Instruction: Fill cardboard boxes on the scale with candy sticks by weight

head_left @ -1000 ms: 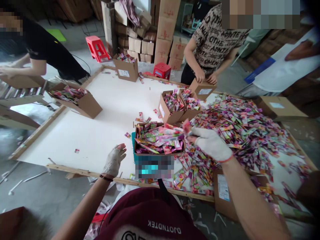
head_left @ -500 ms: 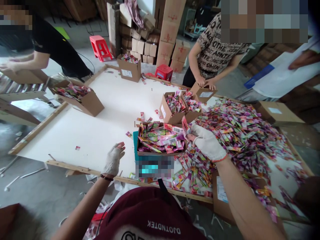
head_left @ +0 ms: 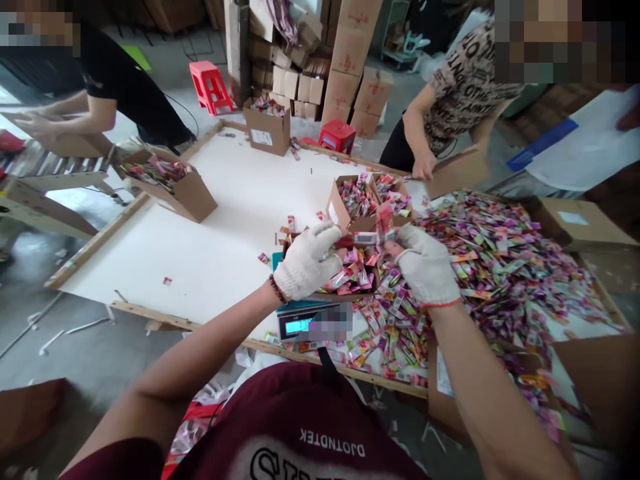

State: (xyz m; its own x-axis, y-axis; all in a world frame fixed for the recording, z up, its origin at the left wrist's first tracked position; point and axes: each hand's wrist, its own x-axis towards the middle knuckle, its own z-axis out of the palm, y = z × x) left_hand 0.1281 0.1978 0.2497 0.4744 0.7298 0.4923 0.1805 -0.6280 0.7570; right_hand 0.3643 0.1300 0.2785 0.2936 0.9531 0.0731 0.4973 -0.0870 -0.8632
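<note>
Both my hands wear white knit gloves. My left hand (head_left: 306, 261) hovers over a cardboard box (head_left: 350, 293) full of colourful sachets, which sits on a weighing scale (head_left: 305, 325); its fingers are curled round the end of a sachet. My right hand (head_left: 426, 265) is closed on a few pink and red sachets (head_left: 376, 230) held over the box's right side. The two hands almost meet above the box. To the right spreads a big heap of loose sachets (head_left: 495, 260).
The white table (head_left: 210, 220) has wooden edge rails. Filled boxes stand at the left (head_left: 175, 183), far back (head_left: 267, 127) and centre (head_left: 357, 207). A person opposite handles a flat carton (head_left: 455, 173); another stands far left. Red stools and stacked cartons fill the background.
My left hand rose from the table's near edge and moved right over the box to meet my right hand. The person opposite lifted their carton. The camera shifted slightly.
</note>
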